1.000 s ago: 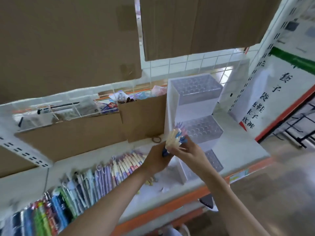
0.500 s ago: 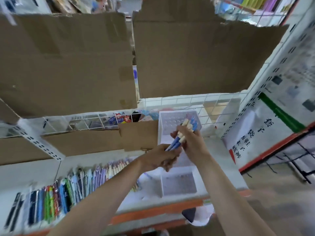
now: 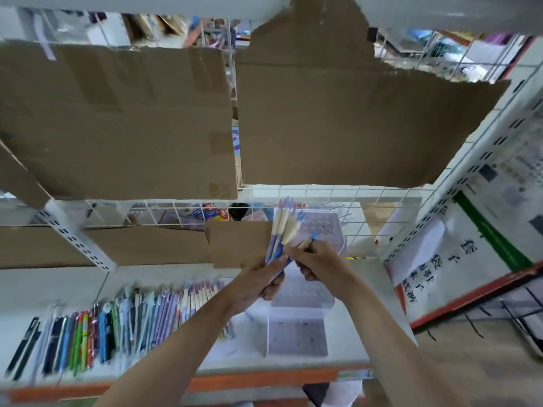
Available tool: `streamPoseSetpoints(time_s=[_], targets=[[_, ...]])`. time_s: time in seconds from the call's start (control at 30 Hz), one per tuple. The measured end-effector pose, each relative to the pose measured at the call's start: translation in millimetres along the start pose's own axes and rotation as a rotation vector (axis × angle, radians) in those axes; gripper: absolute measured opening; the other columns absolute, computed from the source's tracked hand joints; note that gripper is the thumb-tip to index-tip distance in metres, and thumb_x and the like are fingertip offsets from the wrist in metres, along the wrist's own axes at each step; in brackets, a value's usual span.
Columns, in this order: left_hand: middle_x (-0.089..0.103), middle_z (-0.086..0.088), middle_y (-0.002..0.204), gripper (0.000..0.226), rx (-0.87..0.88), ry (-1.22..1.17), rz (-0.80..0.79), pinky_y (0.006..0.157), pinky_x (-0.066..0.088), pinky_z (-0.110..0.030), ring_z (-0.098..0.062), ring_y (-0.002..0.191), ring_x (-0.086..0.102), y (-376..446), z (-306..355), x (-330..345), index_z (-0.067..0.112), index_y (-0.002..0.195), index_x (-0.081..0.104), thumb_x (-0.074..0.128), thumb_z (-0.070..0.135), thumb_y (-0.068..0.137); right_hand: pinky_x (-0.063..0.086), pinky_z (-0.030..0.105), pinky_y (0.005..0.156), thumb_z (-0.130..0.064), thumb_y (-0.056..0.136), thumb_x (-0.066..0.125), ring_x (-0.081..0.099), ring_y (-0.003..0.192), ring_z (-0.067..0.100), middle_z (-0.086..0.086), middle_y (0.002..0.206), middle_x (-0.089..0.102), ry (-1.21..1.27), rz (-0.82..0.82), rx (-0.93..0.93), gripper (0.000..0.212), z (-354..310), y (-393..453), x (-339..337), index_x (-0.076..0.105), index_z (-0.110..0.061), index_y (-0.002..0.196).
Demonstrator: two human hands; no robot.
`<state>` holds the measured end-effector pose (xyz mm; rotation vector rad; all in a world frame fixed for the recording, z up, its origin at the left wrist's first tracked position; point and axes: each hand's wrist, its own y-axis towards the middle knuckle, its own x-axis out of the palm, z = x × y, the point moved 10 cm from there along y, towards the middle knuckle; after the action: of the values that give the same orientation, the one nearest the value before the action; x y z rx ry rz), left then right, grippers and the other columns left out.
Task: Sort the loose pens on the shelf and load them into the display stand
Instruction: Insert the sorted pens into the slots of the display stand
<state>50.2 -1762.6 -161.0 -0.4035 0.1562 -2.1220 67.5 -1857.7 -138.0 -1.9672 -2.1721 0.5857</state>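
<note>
Cream-and-lilac: colours of the pen bundle (image 3: pixel 280 236), a fanned handful with cream upper barrels and blue or purple lower ends, held upright in front of the display stand.
Left hand (image 3: pixel 258 282): fingers curled round the lower ends of the bundle, gripping it from below.
Right hand (image 3: pixel 318 261): pinches one blue-tipped pen (image 3: pixel 308 242) at the right edge of the fan; whether it is already free of the others cannot be told.
Display stand (image 3: pixel 299 301): clear stepped acrylic block with rows of round holes on three tiers, standing on the shelf right behind and under the hands; its holes look unfilled, though blur hides some.
Loose pens (image 3: pixel 117 327): a long row lying side by side on the white shelf (image 3: pixel 338 342), left of the stand, running from black through green and blue to purple and cream.
Backing: brown cardboard sheets (image 3: pixel 117 121) hung on a white wire grid (image 3: pixel 323 195).
Stage, as judged: picking singles from the handful for the top tier; most of the job remains.
Risks: a slack left grip while one pen is drawn could let the fan slide and scatter; a pen entering a hole at a slant may jam or tip the light stand; colours may mix between tiers.
</note>
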Motion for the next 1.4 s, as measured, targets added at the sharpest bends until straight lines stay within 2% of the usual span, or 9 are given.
streamPoseSetpoints(time_s=[0.2,0.4,0.53,0.63,0.73,0.87,1.1,1.27,1.4], targets=[[0.037,0.002,0.048,0.038,0.077,0.038,0.196,0.041,0.025,-0.02,-0.01,0.04,0.03,13.3,-0.1,-24.1,0.015,0.066,0.04,0.049,0.042,0.092,0.039,0.019,0.048,-0.007,0.091,0.058,0.044,0.052,0.012,0.004,0.061,0.05,0.02,-0.069,-0.051,0.011,-11.8,-1.5,-0.3,0.058,0.004,0.091],[0.038,0.002,0.045,0.039,0.193,0.21,0.337,0.04,0.03,-0.022,-0.009,0.036,0.031,15.5,13.0,-72.4,0.009,0.067,0.046,0.045,0.04,0.092,0.048,0.025,0.049,-0.011,0.096,0.049,0.058,0.049,0.013,0.005,0.067,0.062,-0.163,0.355,-0.266,0.014,-75.7,12.9,-52.6,0.05,-0.011,0.082],[0.041,0.0,0.054,0.025,0.199,0.192,0.318,0.044,0.033,-0.019,-0.008,0.042,0.035,7.2,14.3,-85.1,0.009,0.081,0.049,0.046,0.029,0.096,0.054,0.04,0.064,-0.014,0.099,0.044,0.06,0.057,0.022,0.012,0.077,0.063,-0.423,0.426,-0.325,0.015,-100.0,45.0,-32.2,0.05,-0.005,0.089],[0.043,0.003,0.054,0.032,0.2,0.206,0.313,0.046,0.036,-0.02,-0.009,0.045,0.038,6.4,14.4,-94.2,0.011,0.081,0.051,0.048,0.042,0.089,0.053,0.048,0.071,-0.019,0.099,0.042,0.063,0.071,0.035,0.021,0.088,0.065,-0.519,0.463,-0.306,0.021,-105.4,63.2,-23.6,0.05,-0.001,0.103],[0.044,0.005,0.054,0.038,0.181,0.189,0.312,0.047,0.042,-0.021,-0.008,0.047,0.042,9.1,16.4,-95.3,0.011,0.079,0.051,0.049,0.048,0.085,0.052,0.053,0.077,-0.022,0.099,0.04,0.063,0.084,0.042,0.026,0.096,0.063,-0.639,0.448,-0.27,0.031,-105.1,73.7,-22.4,0.043,0.001,0.119],[0.04,0.004,0.052,0.036,0.146,0.182,0.325,0.044,0.032,-0.02,-0.009,0.044,0.035,13.6,16.0,-88.8,0.014,0.071,0.045,0.048,0.043,0.092,0.053,0.04,0.077,-0.013,0.099,0.04,0.066,0.084,0.037,0.023,0.097,0.066,-0.725,0.327,-0.224,0.023,-88.2,81.6,-7.4,0.052,0.004,0.106],[0.031,0.004,0.053,0.02,0.241,0.002,0.45,0.046,0.013,-0.029,-0.006,0.041,0.023,23.6,24.1,-76.1,0.014,0.075,0.047,0.051,0.031,0.085,0.051,0.047,0.078,-0.007,0.094,0.046,0.066,0.087,0.039,0.023,0.093,0.066,-0.759,0.198,-0.24,0.018,-67.6,96.8,-4.2,0.06,0.005,0.096],[0.036,0.005,0.05,0.024,0.254,0.031,0.624,0.041,0.024,-0.019,-0.004,0.04,0.03,9.3,18.6,-66.9,0.008,0.074,0.048,0.044,0.009,0.098,0.034,0.031,0.061,-0.01,0.093,0.049,0.06,0.082,0.032,0.023,0.091,0.063,-0.765,0.192,-0.324,0.02,-52.8,92.7,-1.4,0.061,0.005,0.088],[0.037,-0.002,0.053,0.029,0.256,0.037,0.722,0.041,0.027,-0.019,-0.006,0.041,0.033,-2.0,15.1,-68.9,0.01,0.069,0.05,0.047,0.014,0.098,0.044,0.035,0.068,-0.018,0.092,0.052,0.061,0.09,0.036,0.022,0.098,0.064,-0.741,0.194,-0.372,0.024,-58.0,88.5,-2.3,0.05,-0.001,0.107]])
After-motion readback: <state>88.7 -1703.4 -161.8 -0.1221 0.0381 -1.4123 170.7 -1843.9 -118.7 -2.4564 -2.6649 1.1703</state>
